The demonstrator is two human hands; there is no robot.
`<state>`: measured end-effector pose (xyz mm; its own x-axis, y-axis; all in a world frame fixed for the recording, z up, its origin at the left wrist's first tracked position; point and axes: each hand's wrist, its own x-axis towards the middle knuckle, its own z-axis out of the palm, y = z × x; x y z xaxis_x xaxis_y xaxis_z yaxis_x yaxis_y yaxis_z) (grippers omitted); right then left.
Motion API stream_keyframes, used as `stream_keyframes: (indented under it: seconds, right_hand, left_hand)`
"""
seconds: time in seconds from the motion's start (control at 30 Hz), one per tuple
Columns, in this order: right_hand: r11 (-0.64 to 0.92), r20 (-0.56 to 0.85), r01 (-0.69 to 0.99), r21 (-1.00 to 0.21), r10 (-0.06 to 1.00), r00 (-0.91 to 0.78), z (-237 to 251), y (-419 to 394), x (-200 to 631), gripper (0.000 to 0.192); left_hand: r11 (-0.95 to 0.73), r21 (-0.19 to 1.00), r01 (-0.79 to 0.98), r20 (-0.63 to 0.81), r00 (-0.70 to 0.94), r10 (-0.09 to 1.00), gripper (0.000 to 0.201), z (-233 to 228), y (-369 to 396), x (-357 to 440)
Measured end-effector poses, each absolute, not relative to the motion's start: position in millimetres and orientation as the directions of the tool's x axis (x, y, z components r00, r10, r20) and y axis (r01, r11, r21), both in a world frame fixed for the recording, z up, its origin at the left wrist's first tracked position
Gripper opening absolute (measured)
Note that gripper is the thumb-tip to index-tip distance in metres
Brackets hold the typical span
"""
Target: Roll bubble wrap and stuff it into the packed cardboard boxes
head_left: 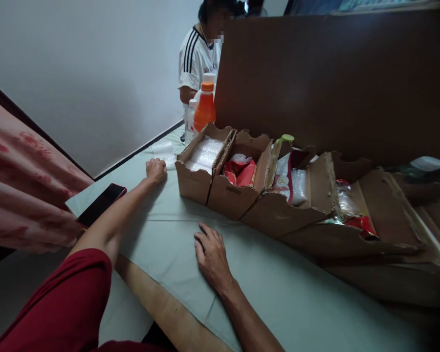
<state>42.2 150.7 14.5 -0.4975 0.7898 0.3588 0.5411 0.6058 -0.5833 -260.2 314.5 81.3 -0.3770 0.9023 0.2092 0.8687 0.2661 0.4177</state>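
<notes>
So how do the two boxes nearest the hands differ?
The left box holds flat clear bubble-like packs; the next box holds red and white packets. The left box sits nearer the left hand, a closed fist on the table; the next box sits nearer the right hand, lying flat. Both are open brown cardboard, touching side by side.
</notes>
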Motion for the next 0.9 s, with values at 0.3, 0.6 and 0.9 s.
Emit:
stream_keyframes:
  seconds: [0.3, 0.6, 0.9]
  right_hand:
    - [0.603, 0.328, 0.545, -0.583, 0.788, -0.521, 19.1, 151.9, 40.0, 0.023]
    - [0.586, 0.272, 0.581, -0.564, 0.797, -0.540, 23.7, 147.2, 33.3, 0.024]
    - [0.601, 0.246, 0.660, -0.452, 0.795, -0.555, 24.1, 140.3, 36.8, 0.014]
  left_hand:
    - [0.000, 0.359, 0.934, 0.221, -0.085, 0.972, 0.010, 96.6, 122.5, -208.7]
    - [-0.099, 0.450, 0.888, 0.135, 0.042, 0.990, 0.033, 100.9, 81.9, -210.0]
    - [0.030, 0.129, 0.991, 0.117, -0.045, 0.992, 0.058, 66.6, 184.4, -263.1]
